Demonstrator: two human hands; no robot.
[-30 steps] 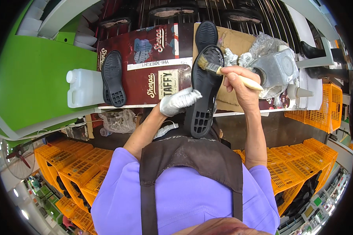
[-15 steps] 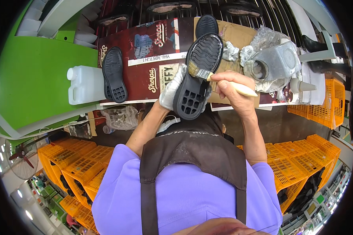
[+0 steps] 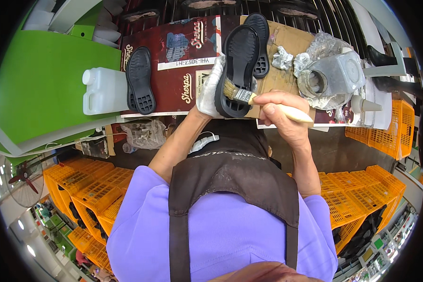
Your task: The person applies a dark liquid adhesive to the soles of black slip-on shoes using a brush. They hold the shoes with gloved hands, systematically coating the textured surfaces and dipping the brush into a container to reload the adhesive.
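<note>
My left hand [image 3: 210,91], in a whitish glove, is wrapped round a black shoe sole [image 3: 242,54] and tilts its inner side up; part of its fingers is hidden behind the sole. A flat paintbrush [image 3: 291,112] with a pale handle is gripped in my bare right hand [image 3: 286,115]. Its bristles touch the sole near the grid-patterned heel. Just behind, another black sole [image 3: 262,40] lies on brown cardboard [image 3: 286,37]. Further left, a pair of black soles [image 3: 139,77] lies stacked on the dark red cardboard [image 3: 169,91].
A white plastic jug [image 3: 103,91] stands at left beside a green surface [image 3: 56,80]. To the right are a clear plastic container [image 3: 340,70] lying on its side, crumpled white wads [image 3: 282,58] and a nozzle bottle [image 3: 366,104]. Orange crates [image 3: 98,188] flank me; metal rollers [image 3: 249,8] run behind.
The brush has moved from the sole's middle to its heel. The held sole has shifted slightly away from me and stands more upright, uncovering more of the sole behind.
</note>
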